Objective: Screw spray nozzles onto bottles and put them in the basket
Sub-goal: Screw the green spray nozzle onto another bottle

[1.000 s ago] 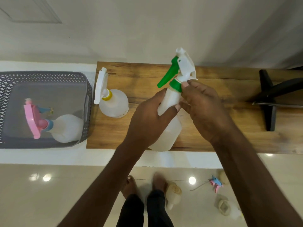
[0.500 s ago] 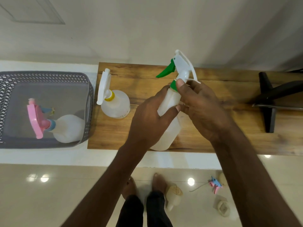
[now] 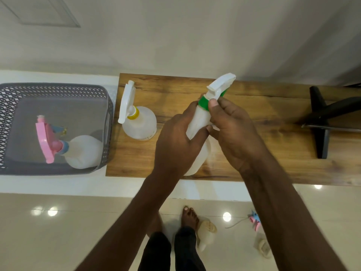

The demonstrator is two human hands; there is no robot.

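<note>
My left hand [image 3: 175, 141] grips the body of a translucent white bottle [image 3: 197, 122] held tilted above the wooden board [image 3: 254, 153]. My right hand [image 3: 232, 128] pinches the green collar [image 3: 204, 103] of its white-and-green spray nozzle [image 3: 220, 87], which now points up and to the right. A second bottle with a white nozzle and yellow collar [image 3: 139, 122] stands on the board's left end. A grey lattice basket [image 3: 58, 89] at the left holds a bottle with a pink nozzle [image 3: 64, 147] lying on its side.
A black stand [image 3: 322, 122] rests on the board's right end. The wall runs close behind the board. On the floor below lie a loose bottle [image 3: 205, 235], a pink-and-blue nozzle [image 3: 255, 222] and another small item [image 3: 263, 249], near my feet.
The nozzle has turned on the bottle neck: its head swung from pointing left to pointing up-right, with my right fingers shifting on the green collar. The left hand kept its grip.
</note>
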